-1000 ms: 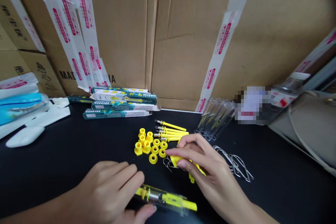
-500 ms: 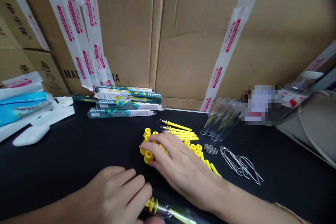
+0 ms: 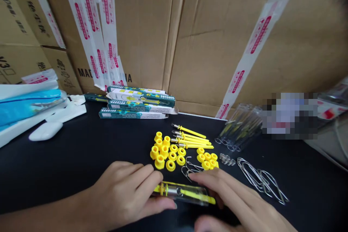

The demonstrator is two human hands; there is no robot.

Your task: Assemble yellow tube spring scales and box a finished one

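My left hand is curled around the left end of a clear tube with a yellow rod and a metal spring inside, lying near the front of the black table. My right hand has its fingers over the tube's right end, touching it. Just beyond the hands lie several yellow caps and rings, a second small heap of yellow caps, several yellow rods with metal tips and some wire hooks.
Larger wire clips and small springs lie to the right, with empty clear tubes behind them. Green-and-white boxes are stacked at the back. Taped cardboard cartons wall off the rear. White and blue packages are at the left.
My right hand has pulled back from the yellow caps to the tube's right end. The tube has come up into view between both hands. The camera has tilted slightly.
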